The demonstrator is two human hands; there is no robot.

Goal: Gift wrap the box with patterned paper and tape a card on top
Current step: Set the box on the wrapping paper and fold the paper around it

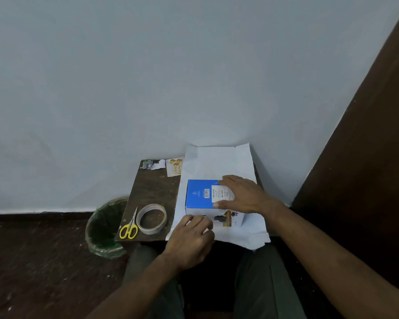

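A blue-topped box [198, 194] with a white label lies on a sheet of wrapping paper [217, 162], white side up, on a small dark table [152, 187]. My right hand [242, 195] rests flat on the box's top right part, fingers spread. At the box's near left corner, my left hand [192, 231] has its fingers curled against the front face and the paper edge; what it pinches is hidden. A card [175, 166] with gold shapes lies at the table's far edge. A tape roll [151, 218] and yellow-handled scissors [129, 227] sit at the near left.
A scrap of patterned paper [152, 164] lies at the table's far left corner. A green-lined waste bin [106, 226] stands on the floor left of the table. A pale wall runs behind and a dark brown panel [366, 157] rises at the right. My knees are below the table.
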